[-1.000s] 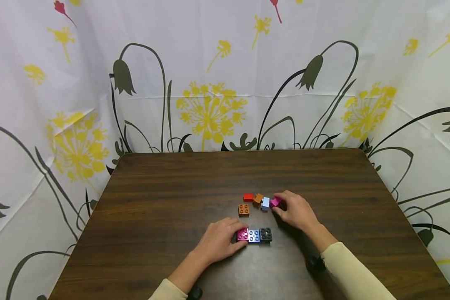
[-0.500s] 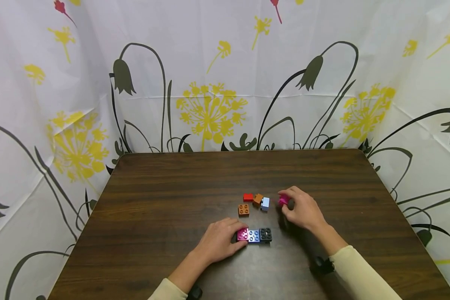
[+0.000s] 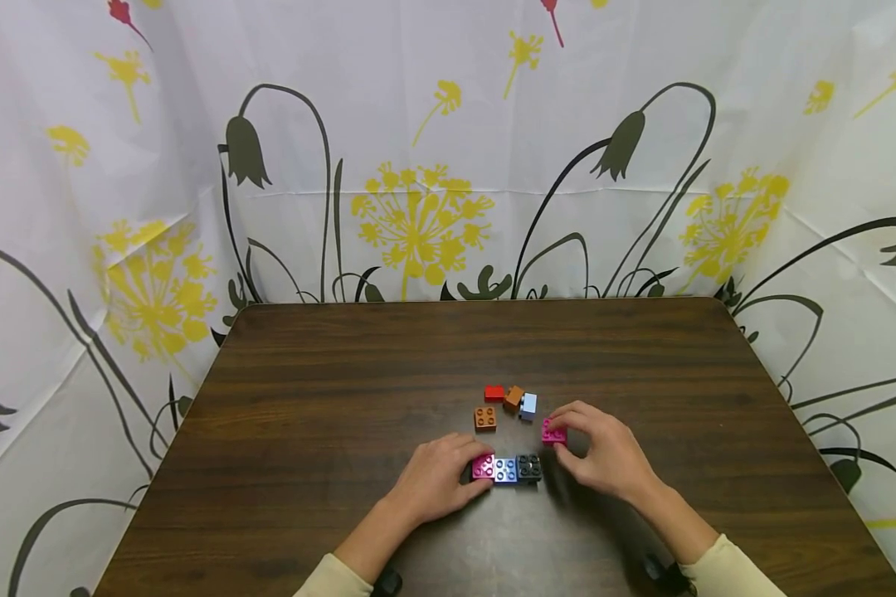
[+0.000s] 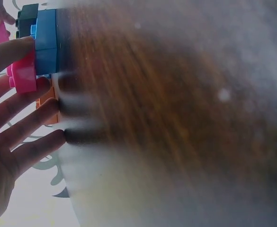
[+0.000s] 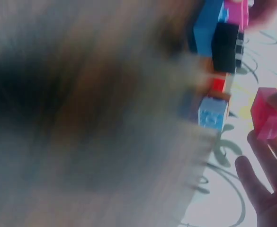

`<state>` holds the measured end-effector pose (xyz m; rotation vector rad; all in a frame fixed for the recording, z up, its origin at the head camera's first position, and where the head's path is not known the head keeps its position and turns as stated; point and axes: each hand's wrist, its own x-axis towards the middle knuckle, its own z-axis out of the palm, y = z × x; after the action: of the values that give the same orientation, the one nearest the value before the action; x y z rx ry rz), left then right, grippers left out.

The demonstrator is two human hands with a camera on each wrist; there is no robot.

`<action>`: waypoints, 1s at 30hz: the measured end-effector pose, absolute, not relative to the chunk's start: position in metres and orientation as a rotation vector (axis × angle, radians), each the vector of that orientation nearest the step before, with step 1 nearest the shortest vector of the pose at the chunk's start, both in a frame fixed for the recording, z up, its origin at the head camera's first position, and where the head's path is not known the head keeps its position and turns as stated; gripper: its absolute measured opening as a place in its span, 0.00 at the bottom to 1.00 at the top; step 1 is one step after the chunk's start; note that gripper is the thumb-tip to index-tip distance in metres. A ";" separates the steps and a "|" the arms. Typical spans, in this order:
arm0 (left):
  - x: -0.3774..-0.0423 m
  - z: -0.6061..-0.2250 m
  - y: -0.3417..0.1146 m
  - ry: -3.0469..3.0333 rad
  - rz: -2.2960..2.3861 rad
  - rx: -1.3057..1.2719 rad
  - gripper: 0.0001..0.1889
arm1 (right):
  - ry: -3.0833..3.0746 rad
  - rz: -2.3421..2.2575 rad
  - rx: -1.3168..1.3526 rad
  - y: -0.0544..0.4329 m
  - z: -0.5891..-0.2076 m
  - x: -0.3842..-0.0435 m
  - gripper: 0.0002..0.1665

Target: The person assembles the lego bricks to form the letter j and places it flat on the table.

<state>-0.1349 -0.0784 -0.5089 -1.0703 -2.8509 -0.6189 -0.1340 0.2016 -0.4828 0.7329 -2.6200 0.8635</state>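
Note:
My left hand [image 3: 435, 479] grips the pink brick [image 3: 483, 466] at the left end of a short built row. Beside that brick come a blue brick [image 3: 505, 470] and a black brick [image 3: 528, 468], studs up. In the left wrist view, longer blue bricks [image 4: 46, 42] show beneath as a lower layer. Just right of and beyond the black end, my right hand [image 3: 606, 454] pinches a second pink brick [image 3: 552, 432] between thumb and fingers. The right wrist view shows this pink brick [image 5: 266, 113] raised off the table.
Behind the row lie loose bricks: an orange one [image 3: 485, 418] with studs up, a red one [image 3: 494, 393], another orange one [image 3: 513, 400] and a light blue one [image 3: 528, 405] on its side. The brown table [image 3: 306, 381] meets a flowered curtain [image 3: 448, 149] at the back.
My right hand has taken the second pink brick away from the light blue loose brick, first rightward, then back toward the row, turning its studs up. My left hand stays on the row.

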 end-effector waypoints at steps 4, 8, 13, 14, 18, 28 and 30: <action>-0.135 -0.508 -0.078 -2.858 -0.617 -1.066 0.20 | -2.565 1.012 0.834 0.195 -0.486 -0.125 0.16; -0.135 -0.507 -0.078 -2.865 -0.621 -1.066 0.20 | -2.574 1.086 0.863 0.188 -0.491 -0.119 0.17; -0.136 -0.508 -0.078 -2.861 -0.620 -1.073 0.20 | -2.587 1.109 0.860 0.184 -0.496 -0.114 0.18; -0.136 -0.508 -0.078 -2.860 -0.621 -1.073 0.20 | -2.589 1.111 0.858 0.183 -0.497 -0.114 0.18; -0.136 -0.508 -0.078 -2.857 -0.630 -1.077 0.20 | -2.600 1.111 0.867 0.182 -0.499 -0.112 0.17; -0.137 -0.509 -0.078 -2.847 -0.625 -1.084 0.20 | -2.607 1.110 0.884 0.181 -0.500 -0.113 0.15; -0.137 -0.509 -0.078 -2.845 -0.625 -1.087 0.20 | -2.614 1.103 0.882 0.181 -0.501 -0.113 0.15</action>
<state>-0.1367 -0.0778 -0.5088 -1.0866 -2.8449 -0.6250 -0.1130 0.1808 -0.5006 0.8820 -2.6136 1.1030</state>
